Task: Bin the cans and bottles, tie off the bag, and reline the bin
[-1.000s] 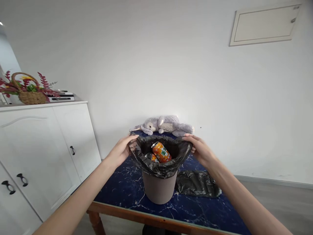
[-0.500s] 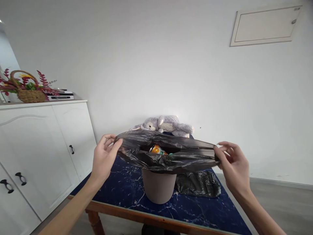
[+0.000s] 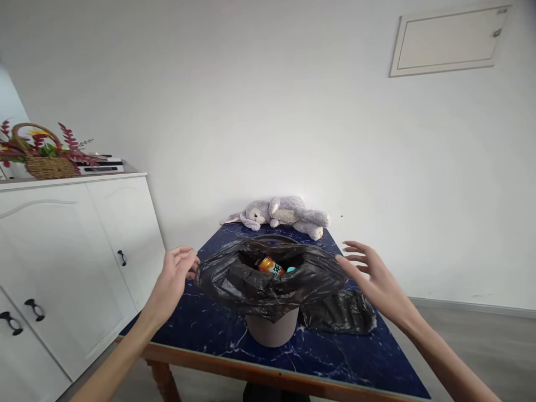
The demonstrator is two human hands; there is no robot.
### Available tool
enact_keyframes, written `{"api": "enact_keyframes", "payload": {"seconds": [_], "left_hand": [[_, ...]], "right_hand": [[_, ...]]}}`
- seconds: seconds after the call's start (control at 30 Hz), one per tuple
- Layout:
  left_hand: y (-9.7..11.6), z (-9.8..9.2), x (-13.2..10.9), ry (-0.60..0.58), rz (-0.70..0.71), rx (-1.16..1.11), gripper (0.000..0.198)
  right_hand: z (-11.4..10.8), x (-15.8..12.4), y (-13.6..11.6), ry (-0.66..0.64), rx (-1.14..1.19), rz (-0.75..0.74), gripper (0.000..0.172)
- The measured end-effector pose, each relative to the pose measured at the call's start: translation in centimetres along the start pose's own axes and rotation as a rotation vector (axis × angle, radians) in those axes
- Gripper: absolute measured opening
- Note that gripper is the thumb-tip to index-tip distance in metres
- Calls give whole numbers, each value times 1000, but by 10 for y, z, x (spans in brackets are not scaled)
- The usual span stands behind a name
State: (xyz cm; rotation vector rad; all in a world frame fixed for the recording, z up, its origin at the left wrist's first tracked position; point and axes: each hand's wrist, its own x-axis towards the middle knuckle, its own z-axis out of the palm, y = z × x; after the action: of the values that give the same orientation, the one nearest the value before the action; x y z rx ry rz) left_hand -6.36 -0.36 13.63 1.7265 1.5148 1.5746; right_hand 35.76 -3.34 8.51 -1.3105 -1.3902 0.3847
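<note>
A black bin bag [image 3: 234,279] lines a small grey-brown bin [image 3: 271,331] on a dark blue marbled table [image 3: 209,321]. The bag's loose rim droops over the bin's edge. Inside lie an orange drink can [image 3: 270,266] and a small teal object [image 3: 290,269]. My left hand [image 3: 173,276] is at the bag's left edge, fingers loosely apart and fingertips just touching the plastic. My right hand [image 3: 368,273] hovers by the bag's right edge with fingers spread, holding nothing.
A second crumpled black bag [image 3: 341,312] lies on the table right of the bin. A grey plush toy [image 3: 285,212] rests at the far edge by the wall. A white cabinet [image 3: 62,251] at left carries a wicker flower basket [image 3: 42,159].
Both hands pulled the bag's rim off the bin and stretched it wide, then let it go slack. The rim has slumped back round the bin and my hands have opened.
</note>
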Motion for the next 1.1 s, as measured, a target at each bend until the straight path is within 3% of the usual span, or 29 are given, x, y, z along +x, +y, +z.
{"api": "enact_keyframes", "payload": {"seconds": [0.13, 0.23, 0.3, 0.43, 0.5, 0.6, 0.83, 1.0, 1.1], "left_hand": [[11, 16, 19, -148, -36, 133, 70], [15, 28, 38, -240, -70, 202, 86], [14, 35, 54, -318, -130, 232, 84], [9, 41, 71, -521, -112, 199, 59], [9, 41, 70, -480, -8, 148, 53], [11, 35, 56, -320, 152, 133, 44], [6, 10, 11, -165, 446, 74, 39], [-17, -4, -20, -67, 334, 22, 25], [-42, -11, -28, 31, 206, -127, 35]], "right_hand": [[16, 31, -2, -180, -112, -59, 77], [23, 51, -4, -331, -242, -82, 52], [25, 59, -9, -378, -354, -114, 38], [22, 54, -23, -259, -372, -213, 41], [16, 47, -26, -152, -314, -238, 43], [4, 34, -24, -19, -246, -268, 46], [-18, 0, 17, 165, -104, -166, 43], [-17, -33, 51, 173, 14, -9, 47], [-12, -46, 73, 171, 98, 94, 47]]}}
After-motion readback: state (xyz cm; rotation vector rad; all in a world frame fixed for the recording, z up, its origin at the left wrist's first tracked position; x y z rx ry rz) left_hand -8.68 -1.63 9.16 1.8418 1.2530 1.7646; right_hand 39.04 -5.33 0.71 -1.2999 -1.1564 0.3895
